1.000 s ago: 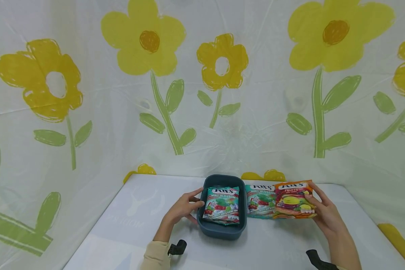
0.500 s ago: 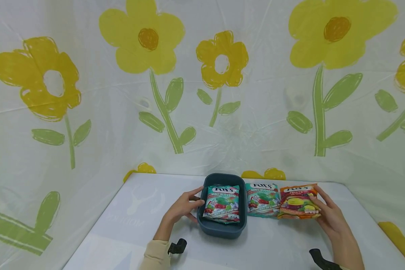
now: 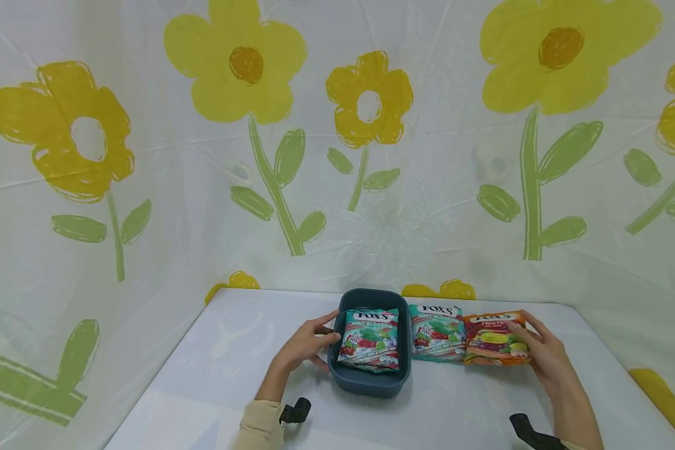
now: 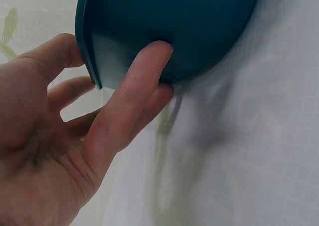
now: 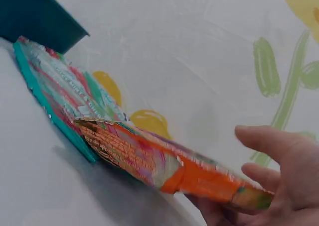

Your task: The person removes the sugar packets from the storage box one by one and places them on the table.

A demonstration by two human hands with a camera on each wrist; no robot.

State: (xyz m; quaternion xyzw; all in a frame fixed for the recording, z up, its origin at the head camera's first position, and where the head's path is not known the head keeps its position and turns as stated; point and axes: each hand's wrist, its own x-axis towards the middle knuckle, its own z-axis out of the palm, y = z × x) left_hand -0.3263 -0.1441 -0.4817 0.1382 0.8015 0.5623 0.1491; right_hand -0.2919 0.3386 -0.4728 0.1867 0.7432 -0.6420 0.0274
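Note:
My left hand (image 3: pixel 305 342) is at the left side of a dark teal plastic box (image 3: pixel 368 382). In the left wrist view, fingers (image 4: pixel 130 89) touch its outer wall while others reach its rim. Inside the box lie green Fox's mint blossom candy bags (image 3: pixel 369 340), one on top of another. My right hand (image 3: pixel 550 355) holds an orange Fox's fruits candy bag (image 3: pixel 492 340) by its right side. The right wrist view shows that orange bag tilted, its near edge off the table. Left of it lies another green candy bag (image 3: pixel 435 334), against the box's right side.
The white table (image 3: pixel 455 406) backs onto a hanging sheet (image 3: pixel 427 187) printed with yellow flowers. Black wrist mounts (image 3: pixel 295 411) sit at both forearms.
The orange bag has slid right off the green bag it overlapped and lowered beside it, still in my right hand. The left hand and box stay in place.

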